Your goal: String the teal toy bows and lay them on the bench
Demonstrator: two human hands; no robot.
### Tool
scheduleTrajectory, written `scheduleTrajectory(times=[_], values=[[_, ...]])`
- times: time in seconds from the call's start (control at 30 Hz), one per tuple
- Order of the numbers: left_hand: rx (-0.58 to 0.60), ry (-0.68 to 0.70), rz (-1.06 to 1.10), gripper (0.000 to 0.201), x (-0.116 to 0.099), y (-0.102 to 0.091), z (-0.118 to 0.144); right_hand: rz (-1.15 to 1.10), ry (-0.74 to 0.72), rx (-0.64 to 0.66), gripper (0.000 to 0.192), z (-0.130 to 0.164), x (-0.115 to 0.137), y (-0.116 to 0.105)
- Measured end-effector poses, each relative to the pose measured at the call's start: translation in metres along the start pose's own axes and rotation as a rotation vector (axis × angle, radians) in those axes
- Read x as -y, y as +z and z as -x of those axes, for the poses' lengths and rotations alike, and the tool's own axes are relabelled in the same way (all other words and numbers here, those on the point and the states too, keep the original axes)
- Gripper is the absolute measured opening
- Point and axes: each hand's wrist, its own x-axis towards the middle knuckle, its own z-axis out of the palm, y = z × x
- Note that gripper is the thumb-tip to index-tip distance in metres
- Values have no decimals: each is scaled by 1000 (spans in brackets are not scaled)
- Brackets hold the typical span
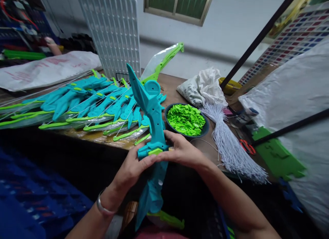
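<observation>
A teal toy bow [156, 124] with bright green parts stands upright in front of me, its upper limb leaning away. Around the left side of its middle grip is my left hand [133, 165], closed, with the thumb beside a small green piece [155, 151]. My right hand [181, 148] closes on the grip from the right, and its thumb also reaches that green piece. The fingers behind the bow are partly hidden. Just beyond my right hand sits a dark bowl [168, 124] heaped with small green plastic pieces [186, 118].
Several teal and green bows [102, 102] with white strings lie in a row along the table. To the right are a bundle of white cords [228, 146], orange-handled scissors [247, 147] and a white sack [203, 86]. Blue crates [33, 194] stand at lower left.
</observation>
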Motion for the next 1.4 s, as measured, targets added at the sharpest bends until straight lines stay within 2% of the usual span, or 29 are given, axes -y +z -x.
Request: scheduleTrajectory(times=[0.07,0.13,0.3,0.47,0.53,0.6,0.7,0.77,0.83,0.9,0.97,1.03,1.2,1.3,1.4], values=[[7,23,-73,52,-1,0,4,-175,52,116,66,2,0,0],[-3,35,-154,50,-1,1,8,-253,53,137,66,7,0,2],[-86,23,-245,44,5,7,18,-135,28,18,54,23,-3,12],[-85,28,-298,43,14,4,20,-97,14,-24,49,29,-10,19],[-77,24,-230,43,20,0,18,-63,28,-69,46,29,-15,25],[-90,4,-74,43,29,-4,16,-14,18,-121,48,34,-23,33],[-215,-67,189,39,47,-10,22,111,-30,-210,59,52,-46,39],[-265,-92,316,43,59,-13,30,283,15,-288,43,70,-67,32],[-185,-88,394,56,68,-14,41,461,118,-373,24,89,-90,13],[-35,-99,434,64,75,-12,51,586,227,-462,25,106,-112,-11],[69,-135,446,58,79,-7,58,688,330,-518,21,118,-130,-34],[84,-163,462,55,82,-1,64,799,429,-521,14,126,-142,-47],[70,-230,459,61,88,4,68,1003,570,-447,12,129,-158,-42],[115,-255,386,52,96,5,64,1056,594,-425,12,122,-160,-35],[52,-298,303,37,105,10,55,1053,563,-413,14,113,-150,-26]])
